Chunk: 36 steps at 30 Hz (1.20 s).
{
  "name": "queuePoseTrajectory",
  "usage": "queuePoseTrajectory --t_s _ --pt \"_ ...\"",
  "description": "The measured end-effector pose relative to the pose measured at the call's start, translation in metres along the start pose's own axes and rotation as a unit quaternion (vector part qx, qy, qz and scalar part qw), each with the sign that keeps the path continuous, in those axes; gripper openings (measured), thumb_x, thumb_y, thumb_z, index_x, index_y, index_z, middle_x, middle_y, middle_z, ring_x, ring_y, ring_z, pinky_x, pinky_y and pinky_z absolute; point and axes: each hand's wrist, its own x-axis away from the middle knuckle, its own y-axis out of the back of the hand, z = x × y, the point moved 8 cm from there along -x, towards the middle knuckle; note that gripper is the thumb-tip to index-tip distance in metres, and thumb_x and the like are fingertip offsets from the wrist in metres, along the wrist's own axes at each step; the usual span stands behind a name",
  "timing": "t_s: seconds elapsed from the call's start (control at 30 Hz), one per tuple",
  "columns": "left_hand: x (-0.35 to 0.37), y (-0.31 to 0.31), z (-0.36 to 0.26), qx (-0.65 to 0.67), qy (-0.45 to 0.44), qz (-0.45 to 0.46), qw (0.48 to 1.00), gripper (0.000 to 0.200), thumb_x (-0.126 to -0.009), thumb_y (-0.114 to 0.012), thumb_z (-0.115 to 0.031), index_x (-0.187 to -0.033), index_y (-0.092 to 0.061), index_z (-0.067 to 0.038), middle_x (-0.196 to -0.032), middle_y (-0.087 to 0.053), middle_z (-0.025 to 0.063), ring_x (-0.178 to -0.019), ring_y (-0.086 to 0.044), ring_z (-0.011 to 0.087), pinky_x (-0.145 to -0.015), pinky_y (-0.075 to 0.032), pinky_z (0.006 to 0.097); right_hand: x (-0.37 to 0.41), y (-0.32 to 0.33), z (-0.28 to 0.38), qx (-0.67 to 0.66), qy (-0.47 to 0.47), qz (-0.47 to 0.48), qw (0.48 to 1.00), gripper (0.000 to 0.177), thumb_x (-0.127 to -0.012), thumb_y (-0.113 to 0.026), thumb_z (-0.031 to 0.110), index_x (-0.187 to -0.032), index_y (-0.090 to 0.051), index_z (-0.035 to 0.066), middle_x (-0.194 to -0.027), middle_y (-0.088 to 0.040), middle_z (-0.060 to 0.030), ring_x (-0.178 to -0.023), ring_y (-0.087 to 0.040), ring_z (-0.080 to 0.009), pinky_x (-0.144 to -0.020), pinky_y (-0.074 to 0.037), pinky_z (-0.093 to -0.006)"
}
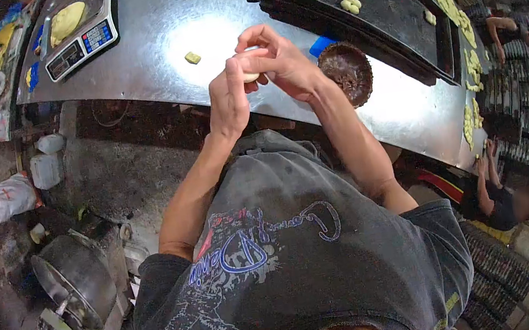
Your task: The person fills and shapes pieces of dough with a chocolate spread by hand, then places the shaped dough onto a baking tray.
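Observation:
Both of my hands meet above the front edge of a metal table, with a small pale piece of dough (251, 77) between them. My left hand (226, 100) is closed against the dough from the left, thumb pointing up. My right hand (283, 61) has its fingers curled over the dough from the other side. Much of the piece is hidden by my fingers. A small yellowish lump (193, 57) lies on the table to the left of my hands. Close to my right wrist stands a round bowl (370, 72) with dark brown filling, a blue object (321, 45) beside it.
A digital scale (83, 47) bearing a large dough mass (67, 20) stands at the left. Black trays (385, 15) hold clustered dough balls (351, 4). Dough pieces (471, 68) line the far right. A mixer (76, 283) stands lower left. Two other people (500, 201) are at the right.

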Motion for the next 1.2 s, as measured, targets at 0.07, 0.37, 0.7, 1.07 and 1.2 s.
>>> queuePoseTrajectory --t_s 0.07,0.37,0.7,1.07,1.2 --pt "0.000 0.004 0.031 0.033 0.046 0.003 0.998 0.077 -0.108 -0.019 -0.058 -0.109 -0.068 0.002 -0.081 -0.067 0.0056 -0.067 -0.056 0.0106 -0.064 -0.046 0.0252 -0.007 0.010 -0.027 0.024 -0.034 -0.065 0.997 0.020 -0.095 -0.071 0.025 -0.093 -0.065 0.006 -0.102 -0.063 -0.0045 -0.086 -0.059 -0.0086 -0.065 -0.044 -0.0253" --pt "0.025 0.020 0.104 0.116 0.323 0.112 0.933 0.071 -0.108 -0.030 -0.054 -0.149 -0.030 0.003 -0.098 -0.071 0.0127 -0.072 -0.069 0.0171 -0.064 -0.053 0.0268 0.019 0.018 -0.084 0.242 0.057 -0.101 0.963 0.027 -0.093 -0.070 0.016 -0.117 -0.067 0.003 -0.110 -0.069 -0.0097 -0.093 -0.065 -0.0185 -0.083 -0.053 -0.0322" --pt "-0.003 0.131 0.137 0.050 0.284 0.001 0.958 0.054 -0.107 -0.047 -0.033 -0.149 -0.039 0.000 -0.120 -0.068 0.0145 -0.091 -0.067 0.0154 -0.079 -0.053 0.0278 -0.057 0.121 -0.197 0.372 -0.062 -0.191 0.906 0.038 -0.087 -0.073 0.030 -0.107 -0.072 -0.002 -0.090 -0.073 -0.0176 -0.082 -0.069 -0.0205 -0.075 -0.054 -0.0358" --pt "-0.010 0.242 0.130 0.011 0.247 -0.150 0.957 0.049 -0.107 -0.045 -0.040 -0.140 -0.053 -0.005 -0.124 -0.066 0.0116 -0.102 -0.064 0.0150 -0.089 -0.050 0.0292 -0.187 -0.002 -0.171 0.513 0.122 -0.097 0.844 0.041 -0.085 -0.069 0.019 -0.123 -0.064 0.006 -0.120 -0.057 -0.0245 -0.110 -0.056 -0.0441 -0.094 -0.049 -0.0510" --pt "-0.025 0.232 0.124 -0.012 0.238 -0.111 0.965 0.051 -0.108 -0.043 -0.042 -0.141 -0.052 -0.005 -0.129 -0.064 0.0121 -0.110 -0.061 0.0170 -0.095 -0.048 0.0320 -0.227 -0.014 -0.204 0.497 0.036 -0.053 0.866 0.019 -0.084 -0.065 0.010 -0.103 -0.064 0.006 -0.105 -0.056 -0.0222 -0.099 -0.059 -0.0428 -0.088 -0.051 -0.0489"
